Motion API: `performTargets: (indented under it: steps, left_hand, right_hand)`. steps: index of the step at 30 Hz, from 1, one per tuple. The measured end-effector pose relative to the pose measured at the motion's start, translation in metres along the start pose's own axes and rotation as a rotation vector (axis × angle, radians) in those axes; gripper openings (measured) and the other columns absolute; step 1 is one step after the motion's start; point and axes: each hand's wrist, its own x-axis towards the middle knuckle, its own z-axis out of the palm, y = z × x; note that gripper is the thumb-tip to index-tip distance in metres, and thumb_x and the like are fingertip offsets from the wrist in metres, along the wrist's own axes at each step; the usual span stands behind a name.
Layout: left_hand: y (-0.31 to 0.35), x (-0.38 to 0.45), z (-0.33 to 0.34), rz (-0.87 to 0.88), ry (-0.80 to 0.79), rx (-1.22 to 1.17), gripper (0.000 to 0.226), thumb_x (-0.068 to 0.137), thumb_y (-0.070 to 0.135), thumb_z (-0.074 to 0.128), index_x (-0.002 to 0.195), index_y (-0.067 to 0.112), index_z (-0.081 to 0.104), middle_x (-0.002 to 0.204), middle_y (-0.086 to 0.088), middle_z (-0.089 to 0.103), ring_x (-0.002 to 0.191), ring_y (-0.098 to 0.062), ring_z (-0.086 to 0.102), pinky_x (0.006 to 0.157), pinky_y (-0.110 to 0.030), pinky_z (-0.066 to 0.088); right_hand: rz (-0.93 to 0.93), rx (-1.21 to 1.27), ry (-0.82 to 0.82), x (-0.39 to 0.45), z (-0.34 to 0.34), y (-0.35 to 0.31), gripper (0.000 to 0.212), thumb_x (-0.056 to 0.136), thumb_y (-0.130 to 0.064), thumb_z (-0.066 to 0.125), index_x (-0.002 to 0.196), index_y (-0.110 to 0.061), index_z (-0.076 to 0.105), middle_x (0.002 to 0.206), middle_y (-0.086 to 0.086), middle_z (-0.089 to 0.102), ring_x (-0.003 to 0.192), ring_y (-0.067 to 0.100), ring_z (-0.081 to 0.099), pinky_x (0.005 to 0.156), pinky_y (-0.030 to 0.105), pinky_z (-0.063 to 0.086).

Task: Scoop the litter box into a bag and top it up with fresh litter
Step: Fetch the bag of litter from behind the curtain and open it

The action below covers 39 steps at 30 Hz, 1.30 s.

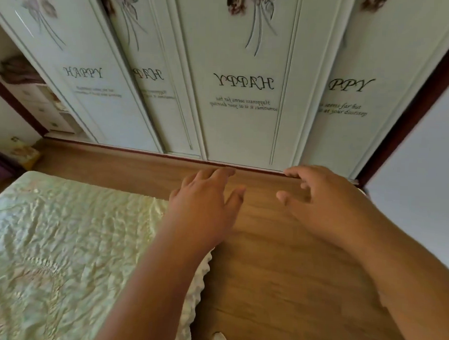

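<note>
No litter box, scoop, bag or litter shows in the head view. My left hand [207, 202] is stretched out in front of me over the wooden floor, fingers loosely spread, holding nothing. My right hand [316, 201] hangs beside it to the right, fingers relaxed and slightly bent, also holding nothing. Both hands are in the air, a short way in front of the wardrobe's bottom rail.
A white wardrobe [241, 94] with sliding doors printed "HAPPY" fills the far side. A bed with a pale quilted cover [63, 240] takes up the left. Wooden floor [278, 286] runs between bed and a white wall [421, 189] at the right. Open shelves [37, 99] sit far left.
</note>
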Motion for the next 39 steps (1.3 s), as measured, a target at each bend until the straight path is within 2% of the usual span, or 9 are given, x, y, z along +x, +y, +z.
performTargets:
  steps: [3, 8, 15, 19, 28, 34, 39]
  left_hand:
    - [-0.004, 0.035, -0.009, 0.087, -0.035, 0.003, 0.049, 0.101, 0.059, 0.040, 0.148, 0.045, 0.042, 0.155, 0.017, 0.042, 0.147, -0.015, 0.033, 0.119, -0.047, 0.030]
    - [-0.009, 0.082, -0.010, 0.219, -0.105, 0.004, 0.050, 0.101, 0.060, 0.039, 0.148, 0.044, 0.041, 0.155, 0.016, 0.042, 0.146, -0.013, 0.034, 0.119, -0.047, 0.031]
    - [-0.002, 0.128, -0.002, 0.324, -0.164, 0.015, 0.050, 0.101, 0.061, 0.038, 0.148, 0.044, 0.041, 0.155, 0.019, 0.040, 0.146, -0.012, 0.032, 0.118, -0.045, 0.031]
    - [0.007, 0.162, 0.000, 0.320, -0.165, 0.034, 0.049, 0.101, 0.060, 0.039, 0.148, 0.044, 0.041, 0.155, 0.019, 0.040, 0.146, -0.013, 0.032, 0.118, -0.046, 0.030]
    - [0.048, 0.250, 0.005, 0.232, -0.099, 0.113, 0.050, 0.102, 0.061, 0.038, 0.148, 0.043, 0.041, 0.153, 0.020, 0.040, 0.142, -0.013, 0.036, 0.116, -0.047, 0.030]
    - [0.074, 0.303, 0.003, 0.145, -0.016, 0.108, 0.051, 0.101, 0.061, 0.037, 0.150, 0.044, 0.040, 0.156, 0.020, 0.039, 0.144, -0.012, 0.036, 0.116, -0.046, 0.029]
    - [0.073, 0.329, 0.007, 0.093, -0.021, 0.109, 0.052, 0.101, 0.062, 0.038, 0.149, 0.044, 0.040, 0.156, 0.019, 0.039, 0.147, -0.013, 0.032, 0.118, -0.045, 0.028]
  right_hand:
    - [0.065, 0.011, 0.072, 0.017, -0.002, -0.003, 0.056, 0.094, -0.057, 0.057, 0.145, -0.038, 0.045, 0.147, -0.010, 0.048, 0.123, 0.012, 0.055, 0.094, 0.031, 0.043]
    - [0.202, 0.040, 0.164, 0.026, 0.000, 0.000, 0.056, 0.095, -0.054, 0.057, 0.146, -0.037, 0.044, 0.151, -0.012, 0.044, 0.127, 0.012, 0.051, 0.093, 0.026, 0.038]
    - [0.348, 0.019, 0.239, 0.045, -0.004, 0.024, 0.056, 0.093, -0.057, 0.057, 0.144, -0.039, 0.045, 0.149, -0.012, 0.047, 0.131, 0.015, 0.051, 0.101, 0.035, 0.044]
    - [0.341, 0.019, 0.283, 0.077, -0.015, 0.037, 0.055, 0.093, -0.057, 0.057, 0.144, -0.039, 0.046, 0.150, -0.012, 0.047, 0.132, 0.016, 0.050, 0.104, 0.037, 0.044]
    - [0.213, 0.045, 0.218, 0.188, -0.056, 0.075, 0.059, 0.096, -0.052, 0.056, 0.150, -0.034, 0.041, 0.156, -0.009, 0.040, 0.137, 0.013, 0.045, 0.094, 0.023, 0.031]
    - [0.081, 0.045, 0.145, 0.265, -0.085, 0.085, 0.057, 0.097, -0.053, 0.054, 0.149, -0.035, 0.041, 0.154, -0.010, 0.041, 0.132, 0.013, 0.048, 0.102, 0.029, 0.038]
    - [0.022, 0.040, 0.088, 0.307, -0.088, 0.084, 0.058, 0.096, -0.056, 0.053, 0.149, -0.037, 0.040, 0.155, -0.013, 0.039, 0.123, 0.010, 0.052, 0.102, 0.031, 0.040]
